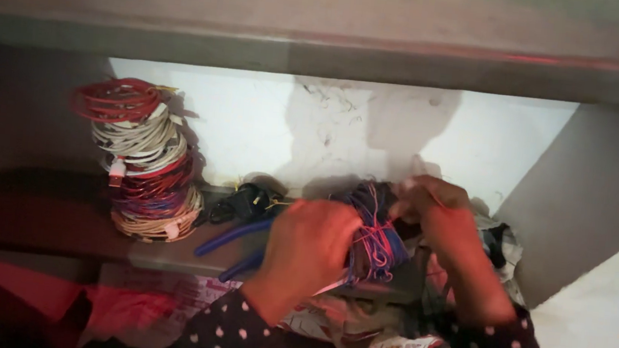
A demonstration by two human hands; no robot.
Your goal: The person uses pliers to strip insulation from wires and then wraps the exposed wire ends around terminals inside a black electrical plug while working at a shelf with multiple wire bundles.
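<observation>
Both hands grasp the blue-and-pink wire bundle (376,230), left hand (310,246) clenched below, right hand (438,213) pinching strands above; finished coil stack (146,162) stands left, winding incomplete.

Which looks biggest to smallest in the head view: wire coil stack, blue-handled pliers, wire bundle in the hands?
1. wire coil stack
2. wire bundle, partly hidden by both hands and nearer the camera, so unsure
3. blue-handled pliers

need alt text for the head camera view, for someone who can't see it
Two hands, left and right, hold a tangled bundle of blue and pink wires on a dim shelf. A tall stack of red, white and beige wire coils stands left, blue-handled pliers between.
</observation>
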